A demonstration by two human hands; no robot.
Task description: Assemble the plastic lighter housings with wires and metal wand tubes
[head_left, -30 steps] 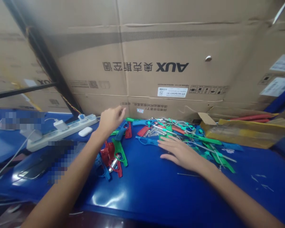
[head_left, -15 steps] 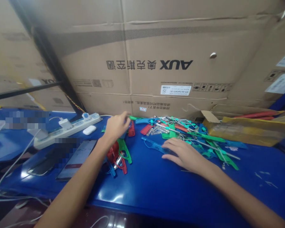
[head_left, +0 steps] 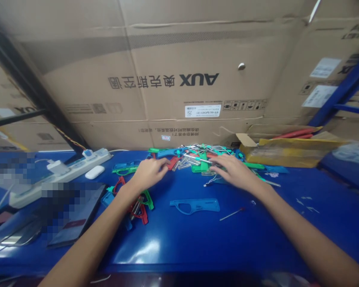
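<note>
My left hand (head_left: 151,172) reaches to the near edge of a parts pile, its fingertips beside a red plastic piece (head_left: 172,162). Thumb and forefinger are apart, with nothing seen between them. Over the pile's right part, my right hand (head_left: 231,170) has its thumb apart from the fingers, close to a thin metal tube (head_left: 197,158). Whether it touches the tube cannot be told. A blue lighter casing half (head_left: 205,204) with a trigger loop lies flat between my forearms. To its right is a small thin screwdriver (head_left: 231,214).
Red, green and blue casings (head_left: 143,211) lie by my left forearm. At left are a white power strip (head_left: 62,171), a white earbud case (head_left: 95,172) and a dark tablet (head_left: 77,215). A yellow-taped cardboard box (head_left: 290,153) stands at right, with a large carton (head_left: 167,52) behind.
My right hand has left the blue casing, which now lies on the table, and moved to the pile. My left hand has come nearer the red piece. The view has shifted right.
</note>
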